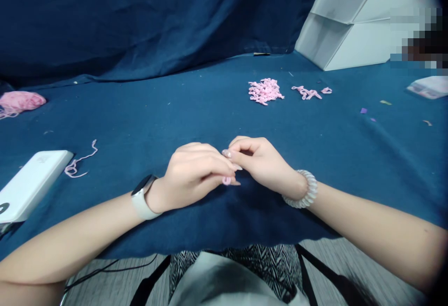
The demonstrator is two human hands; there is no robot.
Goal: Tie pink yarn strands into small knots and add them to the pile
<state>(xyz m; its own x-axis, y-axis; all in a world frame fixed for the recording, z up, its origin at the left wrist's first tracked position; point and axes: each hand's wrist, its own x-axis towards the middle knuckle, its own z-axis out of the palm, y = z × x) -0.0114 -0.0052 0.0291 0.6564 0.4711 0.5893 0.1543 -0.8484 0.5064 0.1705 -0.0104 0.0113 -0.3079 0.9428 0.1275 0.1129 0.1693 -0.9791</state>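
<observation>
I have both hands meeting in front of me, low over the blue-covered counter (168, 119). My left hand (196, 170) has its grip closed on a small pink yarn loop (227, 181), which pokes out between the fingers just above the cloth. My right hand (261, 163) curls in from the other side, fingertips touching those of the left; the fingers overlap there, so I cannot tell whether its grip is closed on anything. Beyond them I see a pile of pink yarn pieces (266, 91), with a smaller cluster (308, 93) just to its right. Off to the left, a loose pink strand (80, 160) lies beside a white power bank (40, 182) (at least, that is what I take the slab for), and a bundle of pink yarn (24, 102) sits farther back, near the left edge of my view.
</observation>
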